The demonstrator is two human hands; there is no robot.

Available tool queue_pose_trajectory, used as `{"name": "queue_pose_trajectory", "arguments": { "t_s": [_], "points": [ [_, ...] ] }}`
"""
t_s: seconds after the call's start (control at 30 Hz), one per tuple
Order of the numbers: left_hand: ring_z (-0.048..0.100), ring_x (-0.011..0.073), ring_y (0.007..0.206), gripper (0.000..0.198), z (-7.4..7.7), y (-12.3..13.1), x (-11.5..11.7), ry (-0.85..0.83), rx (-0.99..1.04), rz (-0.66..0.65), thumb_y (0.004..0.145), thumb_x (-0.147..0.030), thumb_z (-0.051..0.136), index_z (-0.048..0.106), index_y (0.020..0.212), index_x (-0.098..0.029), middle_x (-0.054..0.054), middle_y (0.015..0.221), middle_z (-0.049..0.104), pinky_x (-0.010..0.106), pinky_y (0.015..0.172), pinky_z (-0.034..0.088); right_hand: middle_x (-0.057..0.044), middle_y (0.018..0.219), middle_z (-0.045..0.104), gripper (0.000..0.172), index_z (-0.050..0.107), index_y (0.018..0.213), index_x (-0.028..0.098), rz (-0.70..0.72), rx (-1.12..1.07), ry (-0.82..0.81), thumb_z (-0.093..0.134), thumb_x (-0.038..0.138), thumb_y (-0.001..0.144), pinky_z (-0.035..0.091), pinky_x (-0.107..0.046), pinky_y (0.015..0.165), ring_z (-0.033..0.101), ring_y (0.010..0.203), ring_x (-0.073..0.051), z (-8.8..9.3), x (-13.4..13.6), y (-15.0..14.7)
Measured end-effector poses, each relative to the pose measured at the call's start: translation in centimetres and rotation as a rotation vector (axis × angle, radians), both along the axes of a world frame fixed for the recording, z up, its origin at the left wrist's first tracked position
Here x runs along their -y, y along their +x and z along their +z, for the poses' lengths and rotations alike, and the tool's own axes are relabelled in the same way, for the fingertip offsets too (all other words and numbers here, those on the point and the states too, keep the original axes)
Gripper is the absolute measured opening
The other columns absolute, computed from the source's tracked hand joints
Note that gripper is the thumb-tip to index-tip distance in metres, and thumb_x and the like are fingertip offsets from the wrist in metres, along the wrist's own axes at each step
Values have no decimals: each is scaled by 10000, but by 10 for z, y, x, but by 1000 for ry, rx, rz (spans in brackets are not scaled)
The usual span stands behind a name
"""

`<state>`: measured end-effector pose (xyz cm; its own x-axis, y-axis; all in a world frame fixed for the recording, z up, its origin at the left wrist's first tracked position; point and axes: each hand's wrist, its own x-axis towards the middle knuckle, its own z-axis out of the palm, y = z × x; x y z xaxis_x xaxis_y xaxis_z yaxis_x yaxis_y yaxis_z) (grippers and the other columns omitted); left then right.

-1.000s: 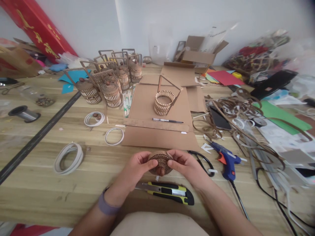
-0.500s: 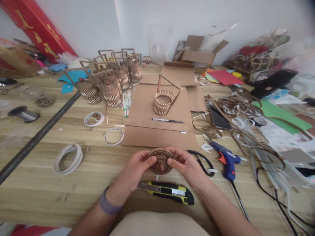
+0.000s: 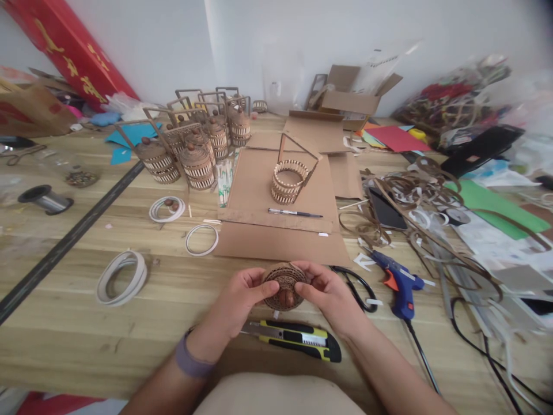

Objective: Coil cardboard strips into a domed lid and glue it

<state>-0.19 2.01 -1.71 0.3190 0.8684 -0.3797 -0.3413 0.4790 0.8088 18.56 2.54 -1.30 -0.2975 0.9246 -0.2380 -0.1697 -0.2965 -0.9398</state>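
Between my two hands is a round brown lid of coiled corrugated cardboard (image 3: 283, 275), with a brown wooden bead at its centre. My left hand (image 3: 249, 294) grips its left edge, thumb on top and fingers curled beneath. On the right edge, my right hand (image 3: 322, 288) pinches it the same way. A yellow-and-black utility knife (image 3: 298, 339) lies just below the lid, its blade partly behind my left wrist. Farther off, a small open basket (image 3: 288, 183) with an angled handle stands on a cardboard sheet (image 3: 250, 184), behind a pen (image 3: 294, 212).
A blue glue gun (image 3: 400, 282) and black-handled scissors (image 3: 360, 291) lie to the right, near tangled brown strips (image 3: 401, 184). Several lidded baskets (image 3: 196, 164) stand at the back left. White paper rolls (image 3: 122, 278) and a wire spool (image 3: 45, 199) are on the left.
The lid has tilted slightly and shifted a little right and toward me, with its bead lower in view. My left thumb has moved inward across the lid's top.
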Motion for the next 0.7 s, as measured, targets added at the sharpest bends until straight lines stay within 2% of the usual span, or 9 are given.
{"name": "queue_pose_trajectory", "arguments": {
  "t_s": [0.43,0.7],
  "points": [
    [645,154,676,409,3,-3,0,-5,-12,-20,579,-430,902,747,796,-121,36,738,736,277,711,506,-8,900,735,324,701,987,223,-1,-30,-14,817,346,711,520,-279,763,653,790,-141,2,0,0],
    [647,155,669,406,2,-1,1,-12,28,-38,596,-436,892,755,810,-118,40,731,741,287,716,513,-36,898,744,362,679,992,197,-2,-12,-6,813,379,708,532,-301,760,668,780,-158,0,0,-1]
  ]
}}
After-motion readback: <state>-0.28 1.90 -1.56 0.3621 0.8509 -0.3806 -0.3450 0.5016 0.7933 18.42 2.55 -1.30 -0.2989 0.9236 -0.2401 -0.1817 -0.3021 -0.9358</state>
